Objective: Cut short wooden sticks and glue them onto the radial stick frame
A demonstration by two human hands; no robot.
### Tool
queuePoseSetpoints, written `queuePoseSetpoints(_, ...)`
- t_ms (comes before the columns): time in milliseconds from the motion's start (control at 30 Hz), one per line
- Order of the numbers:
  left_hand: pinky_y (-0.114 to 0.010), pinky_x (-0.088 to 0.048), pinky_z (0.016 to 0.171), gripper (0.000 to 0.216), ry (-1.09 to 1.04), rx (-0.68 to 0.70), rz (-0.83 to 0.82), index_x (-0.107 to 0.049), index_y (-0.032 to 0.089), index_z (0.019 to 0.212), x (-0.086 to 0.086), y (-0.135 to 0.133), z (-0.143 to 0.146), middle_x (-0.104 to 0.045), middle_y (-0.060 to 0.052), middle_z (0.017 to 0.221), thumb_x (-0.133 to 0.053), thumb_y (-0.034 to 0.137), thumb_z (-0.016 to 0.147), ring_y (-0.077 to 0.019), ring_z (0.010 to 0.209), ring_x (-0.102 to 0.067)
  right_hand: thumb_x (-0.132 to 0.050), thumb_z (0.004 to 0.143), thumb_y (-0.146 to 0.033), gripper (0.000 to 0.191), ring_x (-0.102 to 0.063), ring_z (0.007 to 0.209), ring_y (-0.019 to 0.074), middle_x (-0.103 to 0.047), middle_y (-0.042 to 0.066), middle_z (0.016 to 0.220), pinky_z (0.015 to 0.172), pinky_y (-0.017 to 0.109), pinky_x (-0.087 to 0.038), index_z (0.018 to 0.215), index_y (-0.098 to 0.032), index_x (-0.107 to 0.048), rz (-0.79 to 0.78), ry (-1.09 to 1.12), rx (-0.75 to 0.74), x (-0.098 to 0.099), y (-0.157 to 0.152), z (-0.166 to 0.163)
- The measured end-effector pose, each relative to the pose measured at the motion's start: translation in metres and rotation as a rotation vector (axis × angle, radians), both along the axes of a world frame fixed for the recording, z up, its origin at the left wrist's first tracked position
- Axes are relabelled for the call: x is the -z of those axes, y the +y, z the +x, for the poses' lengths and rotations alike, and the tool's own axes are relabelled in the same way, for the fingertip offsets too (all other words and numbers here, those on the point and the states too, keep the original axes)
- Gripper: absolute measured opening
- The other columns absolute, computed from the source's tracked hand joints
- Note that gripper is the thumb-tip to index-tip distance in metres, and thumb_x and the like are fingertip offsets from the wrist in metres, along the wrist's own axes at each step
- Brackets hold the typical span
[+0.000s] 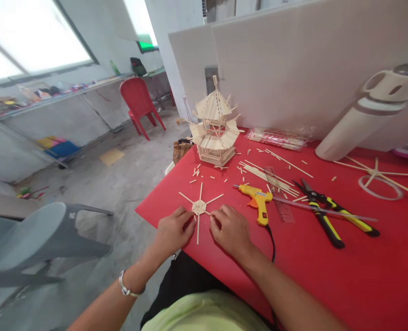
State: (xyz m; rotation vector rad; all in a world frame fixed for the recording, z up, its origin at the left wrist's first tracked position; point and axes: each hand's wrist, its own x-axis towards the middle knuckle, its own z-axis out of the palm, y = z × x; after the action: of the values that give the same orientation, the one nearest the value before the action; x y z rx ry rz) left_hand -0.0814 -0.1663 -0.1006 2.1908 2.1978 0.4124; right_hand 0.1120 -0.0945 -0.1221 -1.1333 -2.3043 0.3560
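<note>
A small frame of wooden sticks (199,207) lies flat on the red tabletop, its spokes spreading from a hexagonal centre like a web. My left hand (176,228) is closed at its lower-left side, fingertips pinched on a spoke end. From the right, my right hand (230,229) pinches the lower-right spoke between thumb and fingers. Beyond them stands a pagoda model (215,131) built of the same sticks. A yellow hot glue gun (259,202) rests to the right of my right hand, nozzle pointing left.
Loose sticks (269,178) and cut bits lie behind the glue gun. Black-and-yellow cutters (323,209) rest near a clear ruler (280,197). Further right are a white thermos (359,115) and another stick star (376,172) on a tape ring. A grey stool (34,234) stands left.
</note>
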Motion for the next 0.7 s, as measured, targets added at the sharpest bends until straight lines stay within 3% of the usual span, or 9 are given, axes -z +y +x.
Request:
queuePoseSetpoints(267,-0.021,-0.043,0.057,0.018,-0.001,-0.046,0.032,-0.072,0.023,0.093,0.001,-0.008,0.004,-0.068,-0.001,0.085,-0.057,0.031,0.088,-0.0121,0.068,-0.064,-0.056,0.089,-0.023,0.013,-0.052,0.078,0.0156,-0.059,0.001,0.078,0.071,0.028,-0.031,0.081,-0.023,-0.066,-0.012,-0.003,-0.014,0.000,0.000,-0.001)
queuePoseSetpoints(433,-0.020,-0.046,0.060,0.015,-0.111,-0.019,0.135,-0.070,0.021,0.092,-0.001,-0.011,-0.001,-0.069,-0.002,0.084,-0.060,0.030,0.085,-0.0108,0.067,-0.064,-0.056,0.089,-0.023,0.014,-0.051,0.076,0.0155,-0.057,0.001,0.076,0.070,0.029,-0.031,0.079,-0.022,-0.067,0.006,0.000,-0.019,-0.001,0.000,-0.001)
queuePoseSetpoints(600,-0.021,-0.048,0.061,0.010,-0.301,-0.028,0.246,-0.067,0.019,0.089,-0.001,-0.004,-0.006,-0.066,-0.002,0.080,-0.064,0.025,0.082,-0.0119,0.069,-0.062,-0.055,0.090,-0.024,0.016,-0.050,0.080,0.0177,-0.057,0.003,0.079,0.072,0.031,-0.035,0.093,-0.023,-0.071,0.031,0.031,-0.091,-0.002,0.001,0.000)
queuePoseSetpoints(700,-0.021,-0.046,0.057,0.008,-0.336,-0.068,0.306,-0.066,0.019,0.089,0.007,-0.004,-0.003,-0.064,0.000,0.076,-0.065,0.023,0.082,-0.0101,0.062,-0.058,-0.055,0.090,-0.024,0.023,-0.051,0.091,0.0204,-0.060,0.005,0.092,0.083,0.034,-0.038,0.108,-0.024,-0.070,0.030,0.055,-0.163,-0.005,0.001,0.000)
